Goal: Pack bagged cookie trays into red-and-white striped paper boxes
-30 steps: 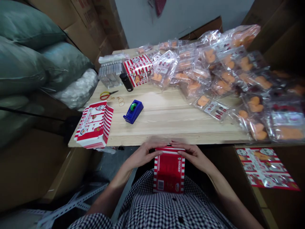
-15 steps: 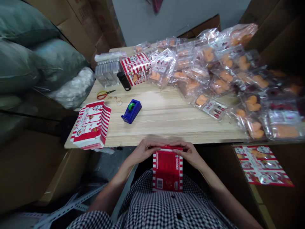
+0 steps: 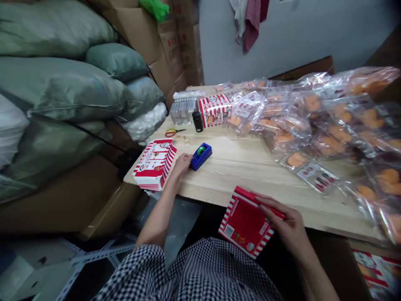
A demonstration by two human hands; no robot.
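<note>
My left hand (image 3: 182,163) reaches over the table, its fingers pinched together at the cutter end of a blue tape dispenser (image 3: 202,157) with a green roll. The strip of tape between the fingertips is too small to make out clearly. In my right hand (image 3: 286,219) is a flat red box (image 3: 246,223) with striped edges and a barcode. The box is tilted, in front of the table's near edge, with my thumb on its face. Left of my left hand lies a stack of red-and-white printed boxes (image 3: 153,163), folded flat.
Clear bags with orange pieces (image 3: 296,159) cover the table's right and back. Scissors (image 3: 172,132), rubber bands (image 3: 186,142), a black bottle (image 3: 197,122), a striped box (image 3: 216,109) and clear plastic cases (image 3: 183,109) stand or lie at back left. Big green sacks (image 3: 72,88) rise on the left.
My left hand has let go of the red box and moved left to the tape dispenser. My right hand has carried the box to the right and tilted it. The view has turned left.
</note>
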